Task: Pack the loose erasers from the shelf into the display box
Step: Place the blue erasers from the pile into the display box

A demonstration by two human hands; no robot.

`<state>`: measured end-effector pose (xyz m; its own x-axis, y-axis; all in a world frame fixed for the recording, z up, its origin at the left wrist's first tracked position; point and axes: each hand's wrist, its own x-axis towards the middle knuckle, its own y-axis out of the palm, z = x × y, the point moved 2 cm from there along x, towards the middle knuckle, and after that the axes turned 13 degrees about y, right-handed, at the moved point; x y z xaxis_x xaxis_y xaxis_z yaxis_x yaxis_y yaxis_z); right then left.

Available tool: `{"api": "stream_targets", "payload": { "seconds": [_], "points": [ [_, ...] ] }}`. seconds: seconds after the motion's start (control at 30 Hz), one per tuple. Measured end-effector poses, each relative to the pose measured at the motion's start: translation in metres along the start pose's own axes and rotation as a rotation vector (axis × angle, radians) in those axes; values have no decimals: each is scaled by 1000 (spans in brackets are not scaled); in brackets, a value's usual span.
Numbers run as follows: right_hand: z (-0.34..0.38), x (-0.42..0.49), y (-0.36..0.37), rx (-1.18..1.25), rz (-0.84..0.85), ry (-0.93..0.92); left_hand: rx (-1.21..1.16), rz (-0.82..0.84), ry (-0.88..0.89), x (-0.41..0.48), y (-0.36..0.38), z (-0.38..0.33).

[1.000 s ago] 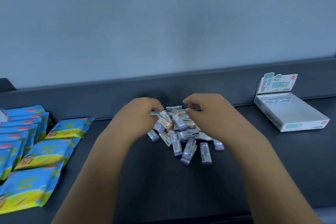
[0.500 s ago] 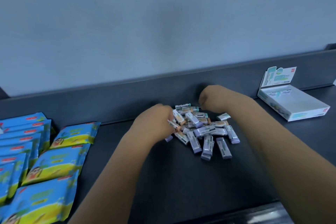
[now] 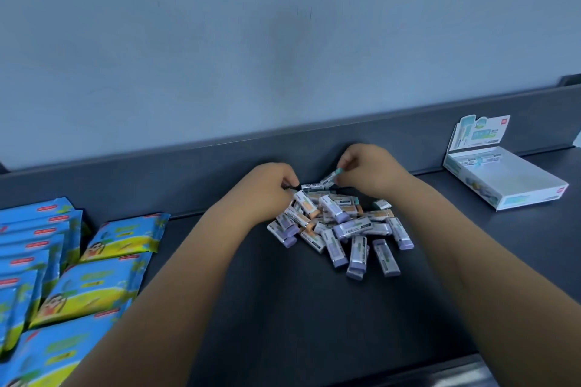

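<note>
A heap of several loose erasers in white sleeves with purple, orange or green ends lies on the dark shelf. My right hand pinches one green-ended eraser lifted at the heap's far edge. My left hand rests curled at the heap's left side, its fingertips on an eraser there; what it grips is hidden. The white display box lies at the far right with its printed lid flap up, and only a few erasers show along its back wall.
Several blue and yellow packets are stacked along the shelf's left side. A low dark back rail runs behind the heap below a pale wall. The shelf's front edge is near the bottom of the view.
My right hand has lifted a green-ended eraser from the far edge of the heap. My left hand has shifted up to the heap's far left corner. The view has drifted slightly.
</note>
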<state>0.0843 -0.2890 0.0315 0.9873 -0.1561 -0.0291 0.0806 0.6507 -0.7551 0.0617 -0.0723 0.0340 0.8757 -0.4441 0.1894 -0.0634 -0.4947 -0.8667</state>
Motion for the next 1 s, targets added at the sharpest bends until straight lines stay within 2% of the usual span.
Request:
{"api": "stream_targets", "payload": {
  "seconds": [0.13, 0.33, 0.5, 0.6, 0.87, 1.0],
  "points": [
    [-6, 3, -4, 156, -32, 55, 77, 67, 28, 15, 15, -2],
    [-14, 5, -6, 168, -18, 66, 246, 11, 44, 41, 28, -8],
    [-19, 4, -6, 260, 0, 66, 431, 70, 20, 50, 38, -21],
    [-21, -1, -7, 288, 46, 68, 510, 38, 31, 50, 45, -26],
    [-20, -11, -9, 345, 228, 65, 529, 72, 69, 47, 43, -29],
    [-17, -13, -8, 320, 241, 52, 466, 97, 68, 47, 37, -33]
  ]
}}
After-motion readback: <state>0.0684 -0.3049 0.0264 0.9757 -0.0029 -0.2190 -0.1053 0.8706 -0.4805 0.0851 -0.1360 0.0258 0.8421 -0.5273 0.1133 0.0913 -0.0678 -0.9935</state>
